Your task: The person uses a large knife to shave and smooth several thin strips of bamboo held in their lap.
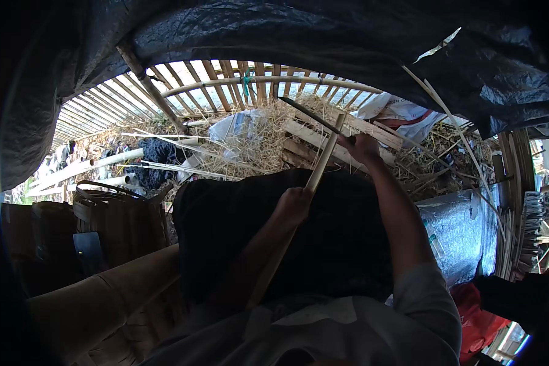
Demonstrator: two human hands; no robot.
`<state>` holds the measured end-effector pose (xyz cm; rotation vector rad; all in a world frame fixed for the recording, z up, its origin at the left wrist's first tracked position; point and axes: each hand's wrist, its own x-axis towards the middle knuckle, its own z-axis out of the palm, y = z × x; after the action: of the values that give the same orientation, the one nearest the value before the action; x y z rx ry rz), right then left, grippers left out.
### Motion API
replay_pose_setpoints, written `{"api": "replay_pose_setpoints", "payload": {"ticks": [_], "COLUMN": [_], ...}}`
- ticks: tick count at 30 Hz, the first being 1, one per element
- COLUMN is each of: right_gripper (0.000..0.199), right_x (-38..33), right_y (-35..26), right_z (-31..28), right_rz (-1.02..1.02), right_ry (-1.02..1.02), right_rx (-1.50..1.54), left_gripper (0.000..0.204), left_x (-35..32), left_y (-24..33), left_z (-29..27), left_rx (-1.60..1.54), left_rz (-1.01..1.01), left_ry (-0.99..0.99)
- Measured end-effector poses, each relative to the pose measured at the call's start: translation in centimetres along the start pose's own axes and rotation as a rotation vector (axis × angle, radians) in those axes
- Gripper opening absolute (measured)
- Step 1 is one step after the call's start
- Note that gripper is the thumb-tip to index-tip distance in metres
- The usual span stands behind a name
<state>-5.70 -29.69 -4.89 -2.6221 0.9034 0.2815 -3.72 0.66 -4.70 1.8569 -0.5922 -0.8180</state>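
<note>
A long pale bamboo strip (322, 163) slants up and away from my lap. My left hand (294, 204) is closed around it partway along. In my right hand (364, 148) is the handle of a long dark-bladed knife (309, 114), whose blade points up and to the left. The blade lies across the strip near its far end and seems to touch it there. Dark cloth (341, 226) covers my lap beneath both hands. The strip's near end runs down beside my left forearm, into shadow.
Straw and shavings (259, 143) litter the ground ahead, with split bamboo boards (323, 139) among them. A thick bamboo pole (113, 290) lies at lower left, near woven baskets (119, 207). A slatted bamboo fence (210, 85) stands beyond; dark plastic sheeting (299, 46) hangs overhead.
</note>
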Motion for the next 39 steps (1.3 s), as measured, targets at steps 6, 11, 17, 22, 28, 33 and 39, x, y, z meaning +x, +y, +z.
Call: {"api": "replay_pose_setpoints", "payload": {"ticks": [6,11,17,22,28,33,39], "right_gripper": [0.052,0.047,0.059,0.057,0.057,0.072,0.077], "right_x": [-2.9,-3.2,1.5,-1.3,0.8,5.4,4.0], "right_y": [0.2,-0.6,5.0,2.4,4.1,7.1,10.5], "right_z": [2.5,1.2,1.0,1.2,1.7,4.0,4.9], "right_rz": [-0.418,-0.725,-0.020,-0.308,-0.641,0.223,0.528], "right_ry": [0.110,0.071,0.143,0.014,-0.014,0.201,-0.027], "right_rx": [0.112,0.061,0.045,0.119,0.077,0.067,0.529], "left_gripper": [0.048,0.049,0.048,0.048,0.049,0.047,0.043], "left_x": [-0.1,-0.6,-1.2,-1.1,-1.4,-1.2,1.1], "left_y": [2.5,3.2,3.9,3.9,5.0,4.4,3.1], "left_z": [-1.3,-1.7,-0.9,-1.6,-1.8,-2.0,-3.2], "left_rx": [-0.144,-0.175,-0.181,-0.178,-0.173,-0.234,-0.462], "left_rz": [-0.320,-0.322,-0.339,-0.408,-0.392,-0.408,-0.436], "left_ry": [-0.072,-0.082,-0.171,-0.143,-0.150,-0.156,-0.118]}}
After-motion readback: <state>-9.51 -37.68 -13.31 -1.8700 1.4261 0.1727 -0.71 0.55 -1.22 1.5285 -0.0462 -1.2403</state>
